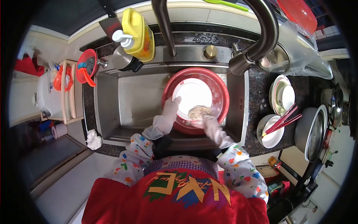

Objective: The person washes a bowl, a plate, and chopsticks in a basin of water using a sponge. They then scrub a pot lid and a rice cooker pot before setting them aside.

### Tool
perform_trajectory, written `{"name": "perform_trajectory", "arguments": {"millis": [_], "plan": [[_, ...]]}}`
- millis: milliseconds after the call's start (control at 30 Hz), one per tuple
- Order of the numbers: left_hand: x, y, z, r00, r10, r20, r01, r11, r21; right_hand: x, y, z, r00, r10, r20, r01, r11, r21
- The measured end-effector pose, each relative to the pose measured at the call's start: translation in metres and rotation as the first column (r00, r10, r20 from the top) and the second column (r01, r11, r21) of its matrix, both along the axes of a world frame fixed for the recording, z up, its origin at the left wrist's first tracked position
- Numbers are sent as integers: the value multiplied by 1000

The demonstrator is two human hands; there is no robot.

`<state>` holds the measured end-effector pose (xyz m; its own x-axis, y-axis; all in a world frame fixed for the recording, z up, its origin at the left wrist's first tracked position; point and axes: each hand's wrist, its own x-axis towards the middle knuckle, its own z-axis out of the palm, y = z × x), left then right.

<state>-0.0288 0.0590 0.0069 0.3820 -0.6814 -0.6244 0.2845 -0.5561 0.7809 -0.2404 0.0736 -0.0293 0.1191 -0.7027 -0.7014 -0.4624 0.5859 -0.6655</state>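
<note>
A white plate (pixel 192 96) with a small red mark sits inside a red basin (pixel 224 98) in the sink (pixel 136 95). My left hand (pixel 171 108), in a pale glove, is closed on the plate's left edge, its thumb on the rim. A pale brown, crumpled scrubbing cloth (pixel 199 112) is pressed against the plate's lower right part. My right hand (pixel 210 126), also gloved, holds the cloth; its fingers are partly hidden and slightly blurred. Water in the basin cannot be made out clearly.
A dark faucet (pixel 269 33) arches over the sink's back right. Behind stands a yellow jug (pixel 136 33) with a pump bottle. On the right counter are stacked bowls (pixel 276 93), a bowl (pixel 270 140) with red chopsticks (pixel 283 120), and a pot (pixel 304 128). White mesh (pixel 93 140) lies left.
</note>
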Motion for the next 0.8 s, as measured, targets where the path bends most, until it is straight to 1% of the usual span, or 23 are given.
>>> {"name": "perform_trajectory", "arguments": {"millis": [33,67,100,133,167,200,233,267,300,333,367,400,433,467,500,533,567,633,667,700,733,767,800], "plan": [[10,-2,-2,974,-223,-37,223,975,8,-7,-13,11,985,-124,121,118,991,55],[17,-9,5,974,-221,-38,222,975,5,-13,-29,23,940,-251,230,228,966,122],[24,-20,21,916,-362,-171,358,932,-55,-16,-47,48,933,-216,287,174,971,166],[30,-29,35,820,-493,-289,477,869,-130,-18,-62,69,919,-186,347,117,971,211],[33,-39,42,728,-644,-235,611,765,-204,-19,-76,73,962,2,273,-44,988,147],[31,-46,45,724,-649,-232,616,761,-205,-21,-88,79,926,313,212,-313,949,-38],[24,-53,48,621,-761,-185,734,648,-202,-7,-97,105,900,437,-9,-435,893,-114],[15,-57,49,502,-853,-141,832,521,-191,7,-100,127,820,521,-238,-561,813,-154],[7,-58,50,492,-869,-51,864,495,-93,8,-99,125,820,520,-240,-561,813,-156],[6,-54,47,493,-869,-46,864,495,-94,10,-97,117,894,427,-138,-449,840,-305],[5,-46,42,631,-757,-168,746,652,-137,10,-95,107,941,337,-18,-311,846,-433],[3,-41,35,733,-613,-296,596,788,-155,7,-92,94,941,338,-19,-313,845,-434],[3,-39,31,736,-607,-298,590,792,-156,3,-88,79,958,277,-80,-274,790,-548],[5,-34,26,799,-519,-304,511,852,-113,1,-83,74,969,210,-129,-243,718,-652],[7,-28,22,852,-425,-304,427,902,-66,-1,-76,70,962,219,-162,-267,636,-724],[10,-23,14,854,-421,-305,423,904,-62,6,-66,76,961,224,-160,-269,638,-722],[12,-21,8,881,-395,-261,393,918,-61,19,-54,87,967,218,130,-126,858,-498],[10,-23,9,903,-371,-217,364,929,-71,11,-20,55,915,339,219,-237,891,-388],[9,-23,23,912,-395,-110,393,919,-46,9,-18,67,840,537,-77,-515,745,-424],[9,-23,31,909,-416,-3,416,909,-16,7,-16,79,661,658,-361,-747,532,-398],[8,-22,30,910,-414,-3,414,910,-14,5,-10,72,585,676,-447,-808,438,-395],[6,-20,28,942,-331,-62,330,944,-17,5,-6,54,618,657,-431,-776,424,-467],[3,-20,26,961,-248,-121,248,969,-15,8,-2,26,690,626,-363,-693,427,-581]]}}
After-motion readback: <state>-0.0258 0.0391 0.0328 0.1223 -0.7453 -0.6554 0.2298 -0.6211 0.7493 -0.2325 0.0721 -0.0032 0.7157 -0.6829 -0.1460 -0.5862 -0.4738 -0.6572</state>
